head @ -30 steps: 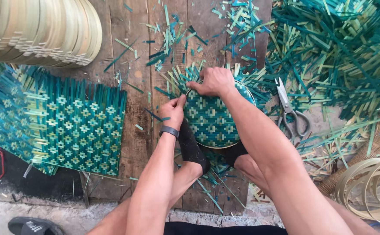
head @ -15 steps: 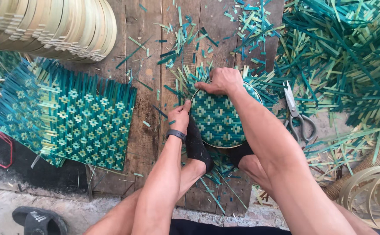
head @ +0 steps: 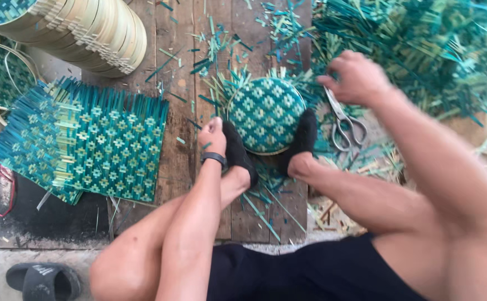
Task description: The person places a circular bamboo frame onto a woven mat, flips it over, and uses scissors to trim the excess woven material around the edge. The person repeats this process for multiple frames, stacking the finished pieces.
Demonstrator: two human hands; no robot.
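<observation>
Round woven disc (head: 265, 114), green and pale bamboo strips in a diamond pattern, loose strip ends sticking out at its top edge. It lies on the plank floor (head: 179, 161), pinned between 2 feet in black socks (head: 238, 150). Left hand (head: 212, 136) clenched in a loose fist beside the disc's left edge, black wristband on the wrist. Right hand (head: 355, 75) hangs over 1 pair of metal scissors (head: 343, 122), fingers curled, grip on them unclear. 1 stack of flat square woven mats (head: 95, 145) left. Stack of pale bamboo hoops (head: 93, 33) top left. Heap of green offcuts (head: 422, 50) top right. 1 black slipper (head: 45, 281) on concrete.
</observation>
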